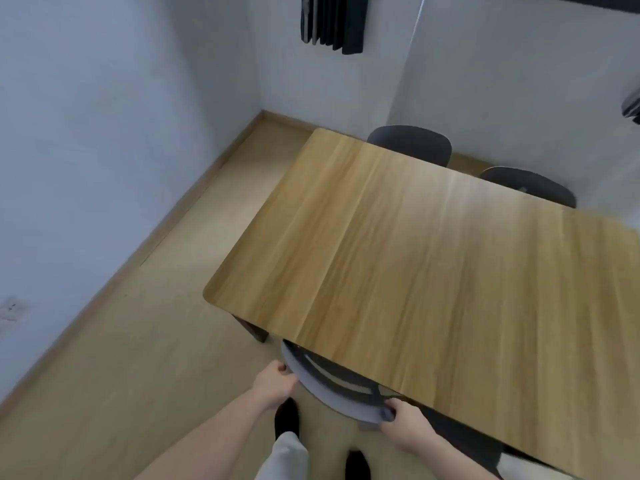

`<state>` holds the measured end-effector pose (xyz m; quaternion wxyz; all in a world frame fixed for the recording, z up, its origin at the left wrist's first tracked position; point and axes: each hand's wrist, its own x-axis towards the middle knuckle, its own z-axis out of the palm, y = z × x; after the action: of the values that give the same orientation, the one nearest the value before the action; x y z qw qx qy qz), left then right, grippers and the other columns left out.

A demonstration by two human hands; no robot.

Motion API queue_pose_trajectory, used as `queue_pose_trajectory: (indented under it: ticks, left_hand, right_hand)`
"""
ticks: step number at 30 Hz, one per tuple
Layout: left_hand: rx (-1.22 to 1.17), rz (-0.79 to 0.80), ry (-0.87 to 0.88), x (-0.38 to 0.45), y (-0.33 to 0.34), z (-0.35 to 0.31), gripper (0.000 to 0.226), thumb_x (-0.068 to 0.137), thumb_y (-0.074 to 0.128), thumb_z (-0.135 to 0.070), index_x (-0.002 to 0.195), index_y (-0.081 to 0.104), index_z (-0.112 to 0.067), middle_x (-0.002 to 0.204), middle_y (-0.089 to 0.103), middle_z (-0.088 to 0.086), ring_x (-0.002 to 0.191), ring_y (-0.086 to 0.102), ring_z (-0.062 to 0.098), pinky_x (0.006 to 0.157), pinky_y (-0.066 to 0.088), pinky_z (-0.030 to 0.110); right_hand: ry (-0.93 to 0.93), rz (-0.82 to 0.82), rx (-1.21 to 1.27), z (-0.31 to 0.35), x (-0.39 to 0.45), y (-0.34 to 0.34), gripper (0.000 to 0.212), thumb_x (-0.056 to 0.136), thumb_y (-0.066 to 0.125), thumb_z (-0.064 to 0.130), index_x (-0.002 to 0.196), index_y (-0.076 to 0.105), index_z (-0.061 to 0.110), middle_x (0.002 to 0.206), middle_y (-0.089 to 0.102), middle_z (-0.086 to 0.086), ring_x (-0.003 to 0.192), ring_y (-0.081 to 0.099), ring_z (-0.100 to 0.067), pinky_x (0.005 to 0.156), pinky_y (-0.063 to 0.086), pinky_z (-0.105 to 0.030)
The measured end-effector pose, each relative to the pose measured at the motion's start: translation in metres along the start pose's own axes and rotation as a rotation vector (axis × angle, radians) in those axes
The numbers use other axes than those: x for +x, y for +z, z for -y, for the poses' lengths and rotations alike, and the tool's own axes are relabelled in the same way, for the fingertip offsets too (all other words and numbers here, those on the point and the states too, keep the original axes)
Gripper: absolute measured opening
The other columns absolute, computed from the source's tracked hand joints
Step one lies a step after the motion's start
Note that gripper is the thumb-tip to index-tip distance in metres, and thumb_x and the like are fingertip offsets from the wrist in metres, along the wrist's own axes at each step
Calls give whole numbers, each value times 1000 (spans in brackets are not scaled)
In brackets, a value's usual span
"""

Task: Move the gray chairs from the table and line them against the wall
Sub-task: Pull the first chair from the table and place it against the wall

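A gray chair [332, 393] is tucked under the near edge of the wooden table [415, 254]; only its curved backrest shows. My left hand [273, 384] grips the left end of the backrest. My right hand [405, 422] grips its right end. Two more gray chairs stand at the table's far side, one [410, 143] near the corner and one [528, 185] to its right, both close to the back wall.
A white wall [86, 150] runs along the left with a wooden baseboard and a socket low down. Open floor [138, 358] lies between that wall and the table. My feet stand just behind the chair. Another dark chair back shows under the table's near right edge.
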<state>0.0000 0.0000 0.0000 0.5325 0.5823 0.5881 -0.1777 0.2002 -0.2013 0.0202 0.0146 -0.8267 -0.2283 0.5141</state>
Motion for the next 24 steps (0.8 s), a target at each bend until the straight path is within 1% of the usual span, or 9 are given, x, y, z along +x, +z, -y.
queue_pose_trajectory:
  ticks: [1, 3, 5, 8, 10, 13, 17, 21, 24]
  left_hand:
    - [-20, 13, 6, 5, 1, -1, 44, 83, 58, -48, 110, 54, -14, 89, 62, 3, 72, 51, 16, 60, 41, 27]
    - [-59, 28, -22, 15, 2, -4, 26, 89, 55, -38, 96, 54, -13, 81, 58, 2, 68, 50, 17, 58, 40, 28]
    - [-80, 40, -30, 24, 5, -5, 20, 93, 55, -35, 93, 56, -15, 83, 62, 3, 72, 56, 20, 60, 44, 28]
    - [-48, 64, 4, 33, 11, -3, 18, 95, 54, -36, 92, 56, -19, 87, 64, 4, 84, 63, 26, 70, 49, 33]
    - [-58, 52, 1, 31, 14, -4, 18, 96, 52, -36, 94, 56, -18, 92, 68, 7, 87, 68, 27, 73, 55, 36]
    - [-125, 27, -63, 18, 16, -11, 17, 99, 48, -28, 92, 56, -14, 84, 73, 11, 71, 71, 21, 58, 57, 30]
    - [-135, -7, -97, 3, 17, -9, 16, 94, 50, -19, 83, 59, -11, 78, 74, 13, 60, 65, 19, 53, 55, 27]
    - [-157, -53, -151, -19, 26, 23, 11, 86, 58, -12, 80, 64, -5, 81, 74, 19, 58, 62, 23, 52, 53, 28]
    - [-199, -146, -183, -39, 44, 67, 17, 80, 55, -10, 87, 67, -2, 73, 74, 18, 60, 66, 27, 53, 54, 31]
  right_hand:
    - [-5, 3, -1, 2, 6, 3, 56, 93, 52, 29, 146, 41, 18, 145, 49, 0, 132, 47, -18, 108, 40, -29]
    - [23, 32, -11, 10, 8, 4, 55, 91, 50, 23, 145, 43, 20, 147, 46, 1, 135, 43, -19, 111, 37, -31]
    - [42, 56, -65, 14, 12, 6, 59, 88, 49, 21, 146, 42, 24, 151, 40, 1, 139, 37, -22, 114, 33, -33]
    - [36, 50, -141, 12, 17, 13, 59, 91, 48, 19, 148, 38, 27, 158, 29, -2, 146, 27, -25, 117, 25, -35]
    - [21, 8, -171, 8, 18, 18, 54, 94, 50, 23, 147, 40, 28, 157, 32, -2, 144, 31, -23, 116, 27, -34]
    - [-20, -29, -207, 4, 16, 23, 50, 96, 51, 27, 146, 42, 29, 154, 38, -1, 142, 35, -21, 114, 31, -34]
    - [-56, -33, -246, 0, 8, 32, 49, 97, 55, 29, 145, 44, 28, 147, 46, 2, 133, 47, -21, 108, 38, -33]
    - [-123, 5, -264, -9, -11, 51, 46, 97, 54, 29, 142, 46, 24, 140, 54, -1, 127, 52, -21, 102, 42, -31]
    - [-157, 50, -252, -20, -31, 74, 48, 95, 57, 33, 140, 47, 21, 134, 58, -3, 120, 56, -22, 99, 47, -31]
